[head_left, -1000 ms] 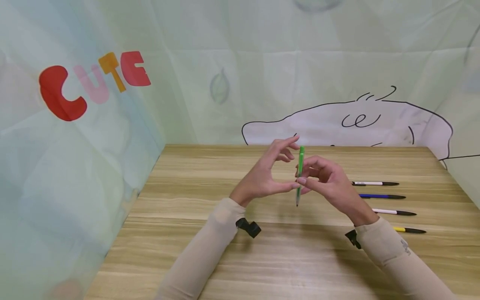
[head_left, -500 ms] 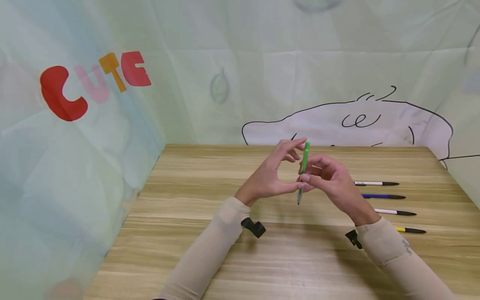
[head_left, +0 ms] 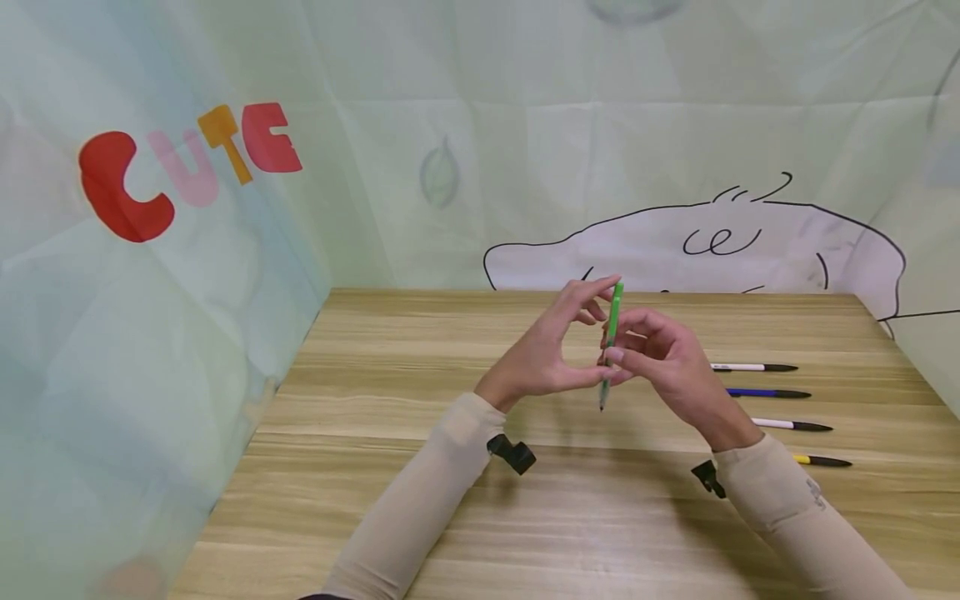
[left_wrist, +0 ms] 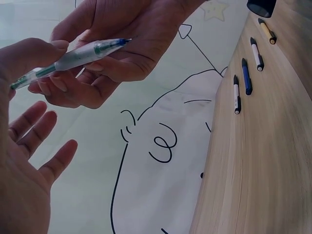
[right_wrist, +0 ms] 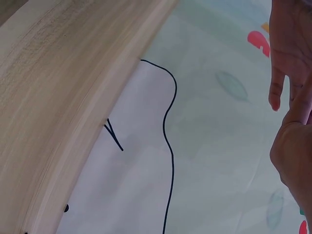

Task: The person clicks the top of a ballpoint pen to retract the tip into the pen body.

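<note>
A pen with a green upper part stands nearly upright above the table, slightly tilted, dark tip down. My right hand pinches its barrel between thumb and fingertips. Around it my left hand forms a wide C: the index fingertip is at the pen's top end and the thumb touches the barrel lower down. In the left wrist view the green pen lies under the left thumb, its tip in front of the right palm. Both hands crowd the right wrist view's right edge, where I cannot make out the pen.
On the wooden table to the right lie a white pen, a blue pen, another white pen and a yellow pen, roughly parallel. Printed cloth backs the table.
My left hand has shifted right, and its index fingertip, earlier apart from the pen's top, is now at it. The pen leans more to the right; my right hand has barely moved.
</note>
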Motion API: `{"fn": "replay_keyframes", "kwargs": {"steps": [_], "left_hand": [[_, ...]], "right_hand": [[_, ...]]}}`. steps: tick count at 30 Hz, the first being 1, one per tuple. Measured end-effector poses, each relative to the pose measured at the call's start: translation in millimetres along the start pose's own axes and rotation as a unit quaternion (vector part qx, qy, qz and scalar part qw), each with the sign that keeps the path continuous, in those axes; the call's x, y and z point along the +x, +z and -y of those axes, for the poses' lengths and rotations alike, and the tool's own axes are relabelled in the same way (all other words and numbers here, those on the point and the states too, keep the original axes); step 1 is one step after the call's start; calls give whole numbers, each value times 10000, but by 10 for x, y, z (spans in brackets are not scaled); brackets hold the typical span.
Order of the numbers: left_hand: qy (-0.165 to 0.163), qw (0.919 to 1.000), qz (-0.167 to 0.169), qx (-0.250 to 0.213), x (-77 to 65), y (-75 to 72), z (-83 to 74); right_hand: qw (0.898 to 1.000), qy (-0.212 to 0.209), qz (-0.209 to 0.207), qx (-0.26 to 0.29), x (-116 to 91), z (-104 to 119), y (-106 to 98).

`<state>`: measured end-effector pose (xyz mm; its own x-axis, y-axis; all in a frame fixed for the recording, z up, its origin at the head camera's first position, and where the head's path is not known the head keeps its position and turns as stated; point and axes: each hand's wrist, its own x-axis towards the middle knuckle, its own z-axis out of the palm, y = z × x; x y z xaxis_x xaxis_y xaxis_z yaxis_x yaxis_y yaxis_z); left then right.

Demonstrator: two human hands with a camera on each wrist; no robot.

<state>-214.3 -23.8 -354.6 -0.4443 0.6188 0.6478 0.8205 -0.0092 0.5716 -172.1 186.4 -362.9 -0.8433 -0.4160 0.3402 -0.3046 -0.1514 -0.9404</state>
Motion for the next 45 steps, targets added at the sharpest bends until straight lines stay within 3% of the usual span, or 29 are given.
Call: {"fn": "replay_keyframes", "kwargs": {"steps": [14,33,45], "left_hand": [[-1,9999,132,-25,20,38,19],[-378,9982,466,-48,-29,20,7],[-555,9973,465,-110,-50,35,8]], "right_hand": [[9995,-22,27,321,4,-12,-7],[9998,97,-49,176,9,-12,-47],[9998,169,-130,49,8,-15,-46]]}}
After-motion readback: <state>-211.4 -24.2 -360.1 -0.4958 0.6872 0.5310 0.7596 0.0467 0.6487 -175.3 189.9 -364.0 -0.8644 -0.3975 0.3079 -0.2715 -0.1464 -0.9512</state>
